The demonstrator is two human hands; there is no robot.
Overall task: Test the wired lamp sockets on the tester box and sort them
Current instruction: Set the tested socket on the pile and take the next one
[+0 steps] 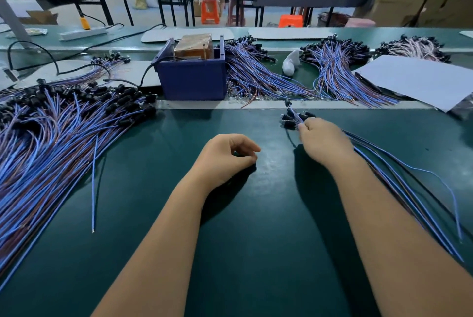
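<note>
**Small socket bundle gripped on the green mat**

Held in the right hand [323, 141]: a small bundle of wired sockets [293, 118], black heads fanned beyond the fingers, blue wires trailing back beside the forearm. Resting nearby on the green mat [256, 227]: the left hand [227, 155], fingers loosely curled (nothing visible inside). Straight ahead, the blue tester box [192, 77]. Left, a large pile of sockets [58, 125]; further heaps behind.
</note>
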